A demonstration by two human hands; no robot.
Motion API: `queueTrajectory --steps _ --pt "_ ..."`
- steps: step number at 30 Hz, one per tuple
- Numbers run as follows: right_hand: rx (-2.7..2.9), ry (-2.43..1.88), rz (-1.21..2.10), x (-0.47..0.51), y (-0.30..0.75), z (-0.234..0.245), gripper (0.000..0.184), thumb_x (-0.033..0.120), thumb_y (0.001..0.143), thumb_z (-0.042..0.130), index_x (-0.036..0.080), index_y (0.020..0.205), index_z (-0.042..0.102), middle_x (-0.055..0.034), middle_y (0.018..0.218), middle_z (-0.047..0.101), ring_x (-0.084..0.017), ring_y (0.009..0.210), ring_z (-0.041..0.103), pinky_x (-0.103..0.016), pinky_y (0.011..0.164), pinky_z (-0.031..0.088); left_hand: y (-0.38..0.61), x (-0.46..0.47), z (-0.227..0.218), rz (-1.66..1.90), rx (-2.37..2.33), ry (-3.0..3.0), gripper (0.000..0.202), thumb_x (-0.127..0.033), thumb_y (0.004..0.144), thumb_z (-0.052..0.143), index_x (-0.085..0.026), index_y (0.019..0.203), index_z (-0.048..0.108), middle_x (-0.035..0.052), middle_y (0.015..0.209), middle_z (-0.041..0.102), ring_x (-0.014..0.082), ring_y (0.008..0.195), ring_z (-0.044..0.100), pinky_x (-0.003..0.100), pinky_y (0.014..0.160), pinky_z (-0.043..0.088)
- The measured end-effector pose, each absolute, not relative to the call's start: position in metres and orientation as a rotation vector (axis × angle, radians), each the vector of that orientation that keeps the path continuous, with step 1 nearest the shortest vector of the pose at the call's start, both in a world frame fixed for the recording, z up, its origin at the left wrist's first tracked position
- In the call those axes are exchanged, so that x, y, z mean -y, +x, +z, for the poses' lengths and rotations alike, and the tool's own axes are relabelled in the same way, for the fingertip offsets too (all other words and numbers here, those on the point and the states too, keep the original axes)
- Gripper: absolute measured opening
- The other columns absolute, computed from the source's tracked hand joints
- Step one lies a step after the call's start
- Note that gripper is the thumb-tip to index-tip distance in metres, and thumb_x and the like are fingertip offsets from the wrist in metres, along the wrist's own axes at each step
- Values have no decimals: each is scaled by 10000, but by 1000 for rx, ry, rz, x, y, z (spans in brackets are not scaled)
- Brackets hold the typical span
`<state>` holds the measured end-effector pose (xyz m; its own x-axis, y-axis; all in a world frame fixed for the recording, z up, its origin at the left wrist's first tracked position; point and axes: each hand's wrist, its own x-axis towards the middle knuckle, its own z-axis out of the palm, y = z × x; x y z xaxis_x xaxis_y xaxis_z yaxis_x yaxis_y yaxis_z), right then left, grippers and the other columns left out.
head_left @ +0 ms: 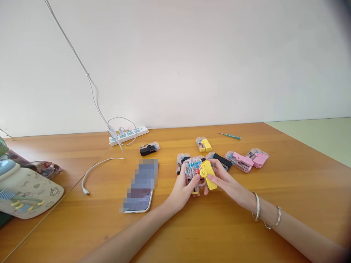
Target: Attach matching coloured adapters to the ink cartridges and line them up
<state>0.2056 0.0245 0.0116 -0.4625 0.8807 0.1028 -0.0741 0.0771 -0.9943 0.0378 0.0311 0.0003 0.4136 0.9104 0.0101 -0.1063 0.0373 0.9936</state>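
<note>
My left hand [182, 191] grips a clear plastic case [190, 171] holding blue and red small parts. My right hand [221, 179] pinches a yellow plastic piece with a round dial [207, 174], pressed against that case. The fingers partly hide both items. Just behind my hands lie a clear pack with a black part [182, 162] and another with a black part [219, 160]. Further right are a pair of clear packs with pink parts [240, 162] [257, 157]. A clear pack with a yellow part [203, 144] sits further back.
A phone [138, 186] with a blurred screen lies left of my hands, next to a white cable [101, 168]. A black-and-clear pack [149, 148], a white power strip [128, 135] and a small screwdriver [229, 136] lie on the wooden table [274, 204]. A patterned bag [27, 186] sits at far left.
</note>
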Motion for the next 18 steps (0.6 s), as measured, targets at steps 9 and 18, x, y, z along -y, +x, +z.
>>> queueTrajectory --steps 9,18 --pt "1654 -954 1420 -20 205 3 380 477 925 367 247 1190 222 14 836 458 -95 585 475 -290 589 450 36 -28 -1 940 -919 1355 377 -501 862 450 -198 1073 372 -4 794 550 101 597 545 174 438 400" --pt "1703 -979 1520 -16 201 -1 423 498 918 373 237 1209 211 19 782 470 -99 589 428 -272 569 406 38 -26 2 1025 -950 1343 318 -476 865 457 -200 1000 374 -36 708 529 82 556 493 182 480 394"
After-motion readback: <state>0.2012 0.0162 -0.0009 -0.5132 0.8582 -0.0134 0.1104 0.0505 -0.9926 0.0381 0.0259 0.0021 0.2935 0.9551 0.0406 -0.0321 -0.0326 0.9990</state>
